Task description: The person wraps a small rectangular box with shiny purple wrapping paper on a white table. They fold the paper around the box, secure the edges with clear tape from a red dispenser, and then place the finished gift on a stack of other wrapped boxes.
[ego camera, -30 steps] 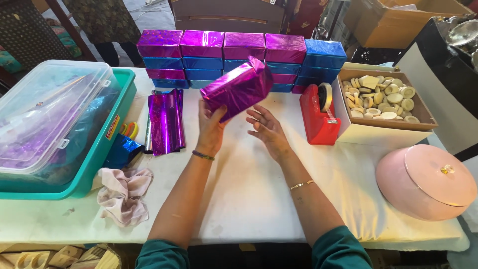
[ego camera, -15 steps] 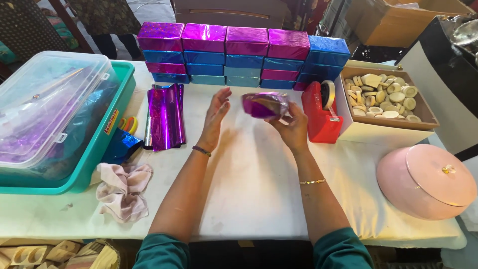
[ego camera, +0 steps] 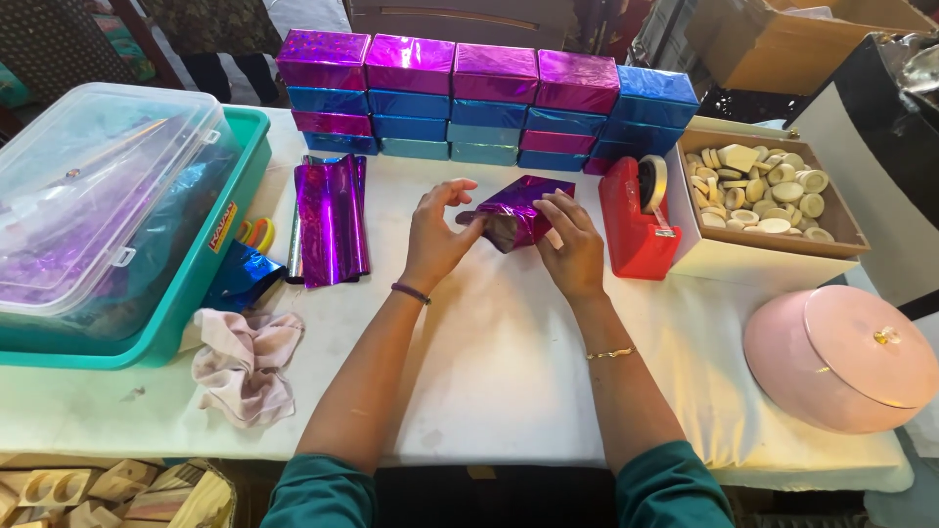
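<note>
A small box half wrapped in shiny purple foil paper [ego camera: 518, 210] rests on the white table between both hands. My left hand [ego camera: 435, 235] pinches the paper at its left end with fingers bent. My right hand [ego camera: 572, 244] presses on its right side, fingers on the foil. Just to the right stands a red tape dispenser [ego camera: 636, 220].
Wrapped purple and blue boxes [ego camera: 489, 103] are stacked in rows at the back. Purple foil sheets [ego camera: 331, 220] lie left, beside a teal tray with a clear lidded bin [ego camera: 108, 210]. A box of pale round pieces [ego camera: 768, 191], a pink lidded pot [ego camera: 841, 357] and a crumpled cloth [ego camera: 245, 362] surround the work area.
The purple parcel came down from being held high in my left hand to the table. Both hands now work on it in front of the tape dispenser.
</note>
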